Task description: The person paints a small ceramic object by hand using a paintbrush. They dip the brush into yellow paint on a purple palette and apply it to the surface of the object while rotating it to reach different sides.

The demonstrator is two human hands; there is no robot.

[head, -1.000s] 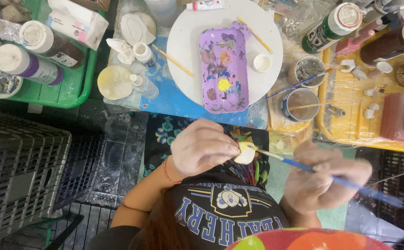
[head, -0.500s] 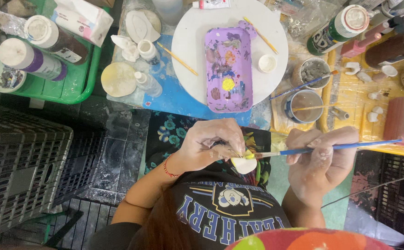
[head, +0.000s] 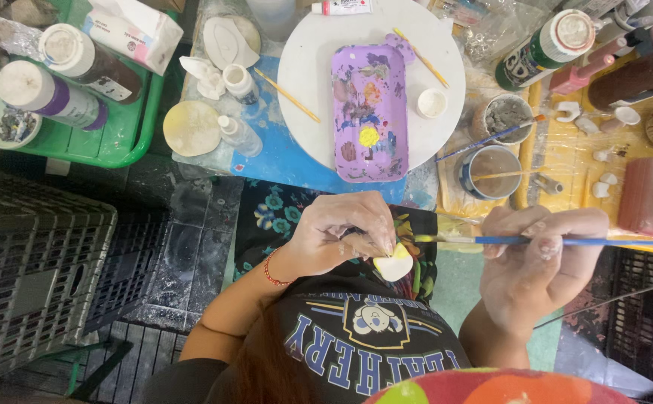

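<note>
A person seated over a cluttered craft table works on a small cream-coloured piece (head: 394,265), pinched at its edge between thumb and curled fingertips of the left hand (head: 341,233) just above the lap. At three o'clock from it, the right hand (head: 540,262) grips a blue-handled paintbrush (head: 558,241), fingers pressed together around the shaft, the yellowed bristle end pointing to nine o'clock and lying just beside the piece. A red bead bracelet (head: 270,268) circles the left wrist.

Farther out, at twelve o'clock from the hands, a purple paint palette (head: 369,105) smeared with colours, a yellow blob near its middle, rests on a round white board (head: 308,60). A small white cap (head: 432,102) sits on the board just right of the palette, and two thin wooden sticks lie on the board's edges. At two o'clock, a rinse cup (head: 493,170) and a second cup (head: 507,116) each hold a brush. At ten o'clock stand a pale round disc (head: 192,129) and a small white bottle (head: 238,135). Farthest, at ten to eleven o'clock, a green tray (head: 121,146) carries white-capped paint bottles; a dark grey plastic crate (head: 35,277) stands on the floor at nine o'clock.
</note>
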